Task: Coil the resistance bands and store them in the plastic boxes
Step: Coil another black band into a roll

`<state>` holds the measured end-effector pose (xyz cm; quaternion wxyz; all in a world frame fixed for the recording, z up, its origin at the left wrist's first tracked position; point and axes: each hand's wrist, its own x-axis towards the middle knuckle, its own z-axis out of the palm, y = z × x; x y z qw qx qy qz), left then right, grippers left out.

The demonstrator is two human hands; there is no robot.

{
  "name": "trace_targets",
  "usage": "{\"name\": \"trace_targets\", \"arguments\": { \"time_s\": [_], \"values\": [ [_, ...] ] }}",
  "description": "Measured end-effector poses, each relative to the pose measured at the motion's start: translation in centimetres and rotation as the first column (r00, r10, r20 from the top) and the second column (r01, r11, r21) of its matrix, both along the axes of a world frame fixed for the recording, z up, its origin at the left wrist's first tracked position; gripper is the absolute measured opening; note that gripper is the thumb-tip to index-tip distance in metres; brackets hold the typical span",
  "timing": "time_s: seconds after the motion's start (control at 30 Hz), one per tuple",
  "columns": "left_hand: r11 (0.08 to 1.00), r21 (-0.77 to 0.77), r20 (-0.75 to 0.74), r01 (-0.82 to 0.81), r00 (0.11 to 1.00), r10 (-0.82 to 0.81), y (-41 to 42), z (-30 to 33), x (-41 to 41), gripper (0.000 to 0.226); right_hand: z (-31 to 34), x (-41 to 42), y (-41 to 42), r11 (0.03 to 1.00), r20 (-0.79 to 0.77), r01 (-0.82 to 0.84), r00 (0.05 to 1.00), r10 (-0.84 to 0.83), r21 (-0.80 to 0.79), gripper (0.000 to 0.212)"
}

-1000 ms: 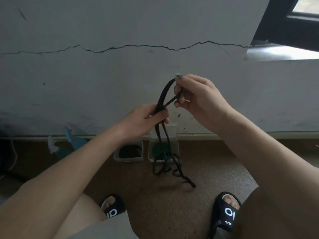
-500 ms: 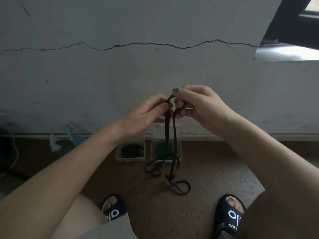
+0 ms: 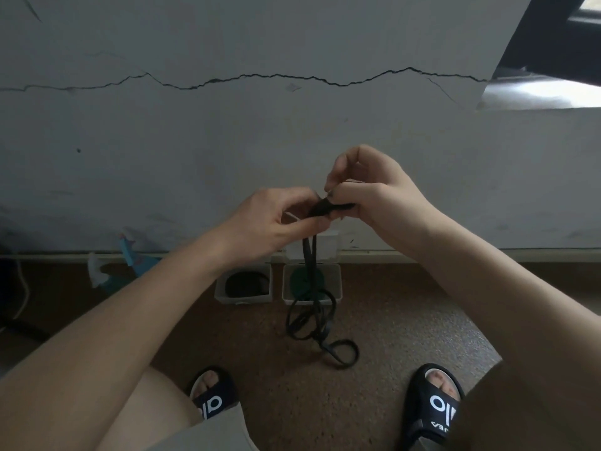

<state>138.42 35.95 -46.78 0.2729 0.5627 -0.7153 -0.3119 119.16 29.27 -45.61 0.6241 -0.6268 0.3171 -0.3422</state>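
A long black resistance band [image 3: 314, 323] hangs from both my hands and pools in loose loops on the brown floor. My left hand [image 3: 276, 222] and my right hand [image 3: 374, 193] pinch its folded top end together, fingertips touching, in front of the wall. Below them stand two small plastic boxes: the left box [image 3: 243, 299] holds a coiled black band [image 3: 244, 283], the right box [image 3: 338, 296] holds a coiled green band [image 3: 300, 281]. A third clear box [image 3: 327, 247] sits behind by the wall, partly hidden by the hanging band.
A cracked grey wall [image 3: 292, 125] rises close ahead. Blue and white scraps [image 3: 130, 258] lie at its base on the left, near a white cable [image 3: 24, 288]. My feet in black sandals [image 3: 435, 405] rest on the floor on either side of the band.
My hands have drawn close together and dropped slightly. The tall loop between them has collapsed into a short fold pinched by both hands, and more band lies on the floor.
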Motion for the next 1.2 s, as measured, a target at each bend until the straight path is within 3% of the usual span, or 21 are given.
{"name": "trace_targets", "arguments": {
  "time_s": [0.13, 0.27, 0.4, 0.57, 0.73, 0.8, 0.87, 0.97, 1.07, 1.2],
  "values": [
    [0.999, -0.04, 0.06, 0.008, 0.998, -0.005, -0.1, 0.0, 0.2, 0.018, 0.0, -0.1, -0.3, 1.0, 0.025, 0.021, 0.999, -0.021, -0.001, 0.02],
    [0.994, -0.108, 0.066, 0.008, 0.998, -0.001, -0.2, 0.4, 0.6, 0.015, 0.3, -0.6, -0.8, 0.995, -0.002, 0.034, 0.999, -0.034, 0.098, 0.017],
    [0.984, -0.171, 0.209, 0.056, 0.978, -0.019, -0.1, 0.4, 1.1, 0.016, 0.2, -1.0, -0.9, 0.982, -0.1, -0.072, 0.991, 0.09, 0.174, 0.013],
    [0.97, -0.205, 0.419, 0.132, 0.907, -0.035, -0.3, -0.2, 1.3, 0.019, -0.2, -0.6, -0.9, 0.994, -0.382, -0.097, 0.921, 0.075, -0.041, 0.015],
    [0.967, -0.219, 0.427, 0.127, 0.904, -0.022, -0.5, -0.5, 1.1, 0.021, -0.2, 0.1, 0.0, 0.985, -0.514, -0.158, 0.852, 0.104, -0.063, 0.028],
    [0.974, -0.198, 0.378, 0.106, 0.926, -0.024, -0.6, -0.5, 1.1, 0.015, -0.4, 0.3, 0.1, 0.985, -0.458, -0.131, 0.886, 0.067, -0.109, 0.021],
    [0.987, -0.15, 0.238, 0.06, 0.971, -0.023, -0.6, -0.6, 1.0, 0.016, -0.6, 0.4, -0.1, 0.989, -0.343, -0.092, 0.938, 0.048, -0.112, 0.015],
    [1.0, -0.002, 0.028, -0.002, 1.0, 0.002, -0.4, -1.0, 0.3, 0.023, -0.2, 0.5, 0.0, 0.998, -0.099, -0.058, 0.993, 0.059, 0.014, 0.01],
    [0.989, 0.142, -0.017, 0.032, 0.999, -0.03, -0.1, -2.1, -0.7, 0.013, 0.7, 0.5, 0.2, 0.991, 0.109, -0.079, 0.992, 0.067, 0.105, 0.003],
    [0.979, 0.191, 0.031, 0.066, 0.997, -0.073, 0.4, -3.5, -1.6, 0.014, 1.4, -0.5, -0.6, 0.99, 0.207, -0.009, 0.978, -0.021, 0.144, 0.004]
  ]
}}
